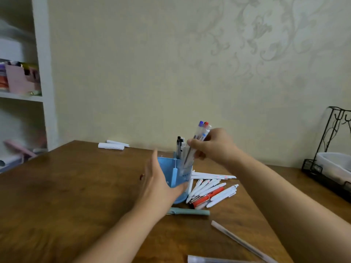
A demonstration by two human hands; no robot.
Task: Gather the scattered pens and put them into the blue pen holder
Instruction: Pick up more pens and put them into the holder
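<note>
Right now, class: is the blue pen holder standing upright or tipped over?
Upright. The blue pen holder stands on the table, pens poking straight up; the left hand steadies its side.

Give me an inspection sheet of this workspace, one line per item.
Surface: brown wooden table.
Job's things: blue pen holder upright, pens already standing in it; pile of white pens and one red pen beside it; teal pen in front; clear pen nearer the camera.
Clutter: two white rolls at the far edge.
Grippers: left hand steadies the holder; right hand lowers a bundle of pens into it.
Cables: nothing seen.
Surroundings: patterned wall, white shelf, black wire rack.
</note>
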